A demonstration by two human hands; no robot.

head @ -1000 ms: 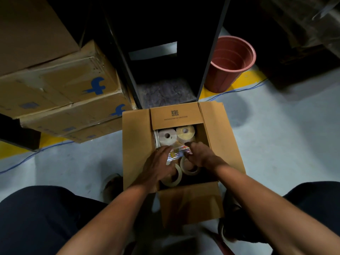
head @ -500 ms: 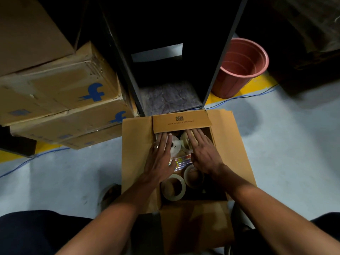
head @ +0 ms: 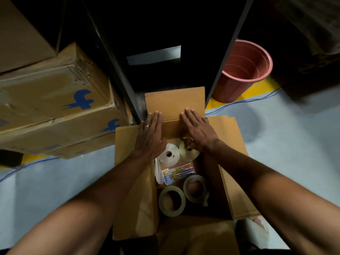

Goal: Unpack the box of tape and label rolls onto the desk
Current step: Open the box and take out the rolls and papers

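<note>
In the open box (head: 231, 162) on the floor (head: 285, 144), nothing taken out yet, as far as can be judged: two label rolls (head: 169, 154) side by side at the far end, a flat pack of coloured pens (head: 177, 173) on a stack of white paper just nearer, and two tape rolls (head: 172, 200) lying flat at the near end. All still inside, so nearly the whole unpacking left to do. No table surface visible anywhere here, so cannot tell where the things must go.

Both hands flat, fingers straight and close together, holding nothing. Left hand (head: 150, 134) pressing on the far flap (head: 174, 102) near its left corner; right hand (head: 199, 129) pressing the same flap near its right corner, wrist just above the yellowish label roll (head: 189, 151). Probably folding this flap back to clear the opening.

Room around: side flaps spread left and right, near flap folded toward the body, so the opening free from above. Far flap pushed against a dark shelf frame (head: 117, 74), almost no space behind it. Stacked cartons (head: 55, 100) close on the left, touching or nearly touching the left flap. A pink bucket (head: 242, 70) beyond the right post, apart from the box. Bare floor on both sides, with thin blue cables (head: 239, 103) along the yellow line. Lifting straight up looks the easiest way out.
</note>
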